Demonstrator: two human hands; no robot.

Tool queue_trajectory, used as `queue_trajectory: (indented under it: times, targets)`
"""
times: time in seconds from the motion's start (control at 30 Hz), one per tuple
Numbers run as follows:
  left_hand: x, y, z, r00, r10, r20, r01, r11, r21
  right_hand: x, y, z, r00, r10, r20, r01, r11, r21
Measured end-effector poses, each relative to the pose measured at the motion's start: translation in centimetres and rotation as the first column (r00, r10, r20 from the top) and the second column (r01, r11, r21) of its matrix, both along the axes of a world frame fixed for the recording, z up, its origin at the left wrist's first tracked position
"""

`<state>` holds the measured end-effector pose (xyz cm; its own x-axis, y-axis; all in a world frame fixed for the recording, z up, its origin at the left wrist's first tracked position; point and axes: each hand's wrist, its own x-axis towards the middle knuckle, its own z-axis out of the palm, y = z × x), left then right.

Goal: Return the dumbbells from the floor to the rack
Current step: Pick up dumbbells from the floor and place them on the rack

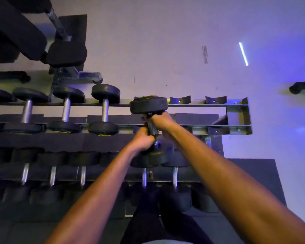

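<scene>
Head view: a dumbbell rack is seen from above, with two bare forearms reaching forward over it.
Dumbbell (149, 106): a black dumbbell with a metal handle is held by both hands above the top tier of the rack, tilted, its far head raised over the far rail and its near head lower, towards the person.
Left hand (143, 138): it is closed around the lower part of the dumbbell handle, fingers curled round the bar.
Right hand (160, 120): it is wrapped around the upper part of the same handle, just under the far head.
Rack (239, 117): a grey metal frame with two rails on its top tier and a lower tier nearer the person.
Racked dumbbells (105, 110): four are laid across the top rails to the left of the held dumbbell; the nearest one sits just beside it.
Cradles (180, 100): two curved dark cradles are seen on the far rail to the right of the held dumbbell.
Lower tier (175, 176): a row of dumbbells with shiny handles is stored here, partly hidden by the arms.
Bench (63, 53): black padded equipment is seen at top left.
Floor (165, 50): pale, washed in blue light at the right.
</scene>
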<state>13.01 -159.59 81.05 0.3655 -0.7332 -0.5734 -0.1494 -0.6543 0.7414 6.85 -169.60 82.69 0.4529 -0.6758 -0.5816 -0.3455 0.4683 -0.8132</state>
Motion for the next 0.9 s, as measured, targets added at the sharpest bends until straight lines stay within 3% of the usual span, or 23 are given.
queue_trajectory:
  times: [0.2, 0.33, 0.4, 0.5, 0.6, 0.7, 0.77, 0.83, 0.9]
  targets:
    - [6.2, -5.5, -4.6, 0.99, 0.128, -0.055, -0.124, 0.989, 0.076, 6.9, -6.6, -7.2, 0.995, -0.01, -0.095, 0.022, 0.992, 0.126]
    - [8.8, -8.6, -7.5, 0.987, 0.154, -0.047, -0.147, 0.982, 0.115, 9.8, -11.0, -17.8, 0.977, -0.002, -0.214, 0.026, 0.993, 0.112]
    - [9.7, -9.8, -8.8, 0.987, 0.15, -0.056, -0.14, 0.979, 0.145, 10.6, -11.3, -16.6, 0.955, -0.034, -0.295, 0.051, 0.998, 0.049]
    - [11.4, -10.7, -10.5, 0.979, 0.173, -0.111, -0.143, 0.961, 0.235, 10.7, -10.6, -11.1, 0.897, -0.012, -0.442, -0.053, 0.989, -0.135]
    - [12.1, -10.7, -10.5, 0.975, 0.135, -0.174, -0.087, 0.962, 0.259, 10.3, -10.2, -10.7, 0.887, 0.018, -0.462, -0.111, 0.978, -0.174]
    - [11.2, -10.8, -9.4, 0.997, 0.063, -0.049, -0.051, 0.974, 0.219, 9.2, -8.7, -10.3, 0.91, -0.019, -0.415, -0.044, 0.989, -0.143]
    - [10.2, -10.2, -8.4, 0.979, 0.048, 0.196, -0.08, 0.985, 0.156, 7.5, -7.5, -9.4, 0.928, -0.12, -0.352, 0.069, 0.986, -0.154]
    - [8.9, -8.8, -6.7, 0.898, 0.13, 0.421, -0.11, 0.991, -0.072, 4.8, -6.0, -8.0, 0.946, -0.224, -0.233, 0.199, 0.972, -0.125]
    - [6.8, -6.8, -4.2, 0.904, 0.21, 0.373, -0.083, 0.941, -0.328, 1.0, -4.0, -6.2, 0.952, -0.286, -0.11, 0.278, 0.957, -0.083]
